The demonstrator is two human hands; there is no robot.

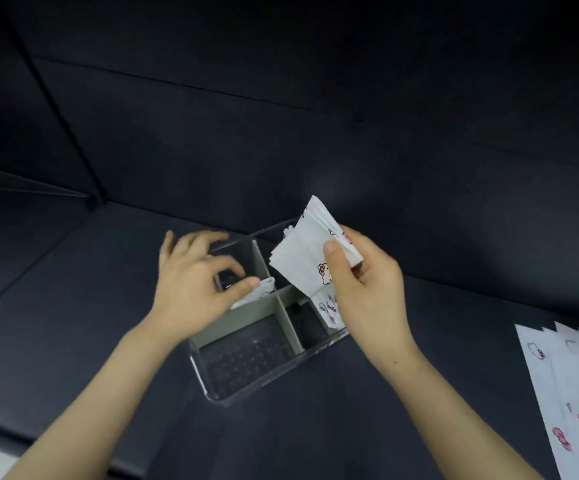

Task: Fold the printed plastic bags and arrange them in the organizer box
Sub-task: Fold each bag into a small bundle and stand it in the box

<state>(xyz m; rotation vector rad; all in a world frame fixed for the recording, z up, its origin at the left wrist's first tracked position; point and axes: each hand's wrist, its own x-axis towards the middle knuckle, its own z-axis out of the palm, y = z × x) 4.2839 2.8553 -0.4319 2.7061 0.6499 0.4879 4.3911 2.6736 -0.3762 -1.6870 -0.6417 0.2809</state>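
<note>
A clear organizer box (pixel 246 379) with grey dividers stands on the dark surface in front of me. My right hand (pixel 364 289) grips a folded white bag with pink cartoon prints (pixel 310 251), held tilted above the box's far right compartment. Another folded printed bag (pixel 329 310) stands in the right compartment under it. My left hand (pixel 191 285) reaches into the far left compartment, its fingertips pinched on a small folded bag (pixel 256 294) there. The near left compartment holds nothing.
Several flat unfolded printed bags (pixel 572 393) lie at the right edge of the dark padded surface (pixel 73 323). Dark padded walls rise behind and to the left. A light strip shows at the bottom left corner.
</note>
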